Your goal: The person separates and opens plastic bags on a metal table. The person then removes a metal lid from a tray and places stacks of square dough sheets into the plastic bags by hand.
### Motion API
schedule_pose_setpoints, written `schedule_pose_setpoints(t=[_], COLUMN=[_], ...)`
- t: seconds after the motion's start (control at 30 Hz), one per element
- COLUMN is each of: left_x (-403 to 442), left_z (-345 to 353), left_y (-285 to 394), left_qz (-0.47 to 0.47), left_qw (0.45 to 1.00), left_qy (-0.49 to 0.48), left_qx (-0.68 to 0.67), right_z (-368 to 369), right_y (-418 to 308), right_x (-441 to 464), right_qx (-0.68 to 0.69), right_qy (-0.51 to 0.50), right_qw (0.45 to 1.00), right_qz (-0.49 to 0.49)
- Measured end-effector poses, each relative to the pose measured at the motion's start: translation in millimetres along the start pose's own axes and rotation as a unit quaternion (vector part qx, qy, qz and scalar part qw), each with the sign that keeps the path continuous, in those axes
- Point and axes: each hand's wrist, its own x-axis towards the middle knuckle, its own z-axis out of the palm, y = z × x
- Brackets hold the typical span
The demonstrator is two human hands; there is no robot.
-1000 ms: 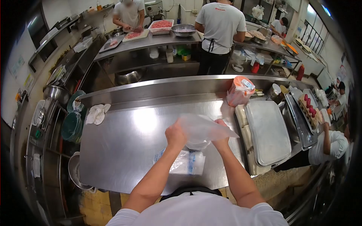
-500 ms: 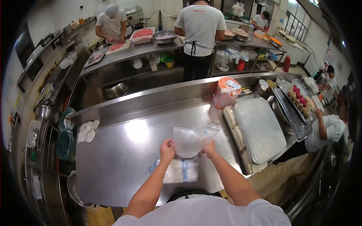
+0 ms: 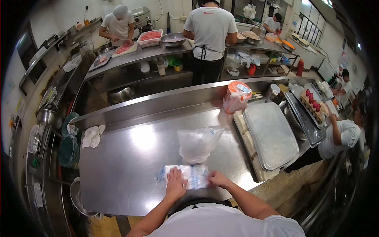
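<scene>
My left hand [image 3: 176, 185] lies flat, fingers stretched, on a pack of clear plastic bags [image 3: 196, 176] with blue print, near the front edge of the steel table [image 3: 118, 177]. At the pack's right end, my right hand [image 3: 218, 180] pinches the plastic between closed fingers; the exact fingertip contact is small. Just beyond the pack, a single clear plastic bag [image 3: 199, 147] stands puffed open on the metal, with neither hand touching it.
To the right are stacked trays under a metal lid [image 3: 271, 136]. An orange-and-white plastic-wrapped tub [image 3: 237, 98] stands by the back ledge. A white cloth [image 3: 92, 136] lies at the left edge. Co-workers stand across the counter, one person [image 3: 342, 136] at right beside an egg tray [image 3: 313, 104].
Both hands have let go of the opened plastic bag, which now stands on the table. They have come down and nearer to me, onto the pack of bags.
</scene>
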Motion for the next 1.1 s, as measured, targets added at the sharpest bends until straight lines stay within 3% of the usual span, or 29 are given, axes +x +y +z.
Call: schedule_pose_setpoints(t=[0.13, 0.23, 0.33, 0.43, 0.5, 0.6, 0.63, 0.7, 0.8, 0.83, 0.93, 1.0, 1.03, 1.1], left_x=[-5.1, -5.0, -4.3, -3.8, -2.0, 8.6, 9.7, 11.4, 16.5, 17.3, 17.3, 20.0, 22.8, 30.0], left_z=[4.8, 6.7, 11.3, 13.8, 15.7, -40.7, -64.4, -99.5, -100.6, -102.0, -110.9, -125.9, -132.5, -142.5], left_y=[-5.4, -6.3, -11.5, -15.0, -18.4, 27.3, 50.4, 87.4, 88.7, 90.0, 93.6, 94.6, 94.5, 94.0], left_qz=[0.009, 0.014, 0.018, 0.020, 0.024, 0.011, 0.053, 0.134, -0.004, -0.009, -0.033, -0.062, -0.068, -0.077], left_qw=[1.000, 0.999, 0.999, 0.999, 0.999, 0.989, 0.977, 0.933, 0.904, 0.892, 0.847, 0.807, 0.802, 0.785], left_qy=[-0.005, -0.005, -0.002, -0.007, -0.010, -0.072, -0.057, -0.024, -0.135, -0.128, -0.134, -0.170, -0.127, -0.041], left_qx=[0.026, 0.033, 0.041, 0.038, 0.048, -0.129, -0.198, -0.332, -0.405, -0.433, -0.513, -0.561, -0.580, -0.613], right_z=[-6.9, -1.9, -5.8, -21.8, -33.6, -41.8, -42.1, -33.4, -33.0, -34.1, -41.4, -38.7, -37.3, -40.3], right_y=[-21.3, -30.2, -44.9, -76.8, -111.1, -129.9, -132.8, -152.3, -174.8, -177.7, -166.8, -160.5, -160.1, -161.4], right_x=[-29.3, -38.8, -51.6, -93.9, -136.0, -158.4, -163.6, -187.1, -206.2, -208.3, -184.9, -189.0, -191.6, -193.9], right_qx=[-0.031, 0.044, 0.098, -0.060, -0.173, -0.250, -0.260, -0.172, -0.099, -0.084, -0.072, 0.071, 0.141, 0.111], right_qy=[0.076, 0.081, 0.157, 0.243, 0.232, 0.206, 0.192, 0.150, 0.156, 0.171, 0.235, 0.093, 0.020, -0.053], right_qw=[0.995, 0.989, 0.980, 0.954, 0.933, 0.876, 0.850, 0.896, 0.934, 0.943, 0.838, 0.928, 0.950, 0.977], right_qz=[-0.054, -0.119, -0.073, -0.166, -0.216, -0.358, -0.415, -0.380, -0.304, -0.274, -0.488, -0.354, -0.277, -0.176])
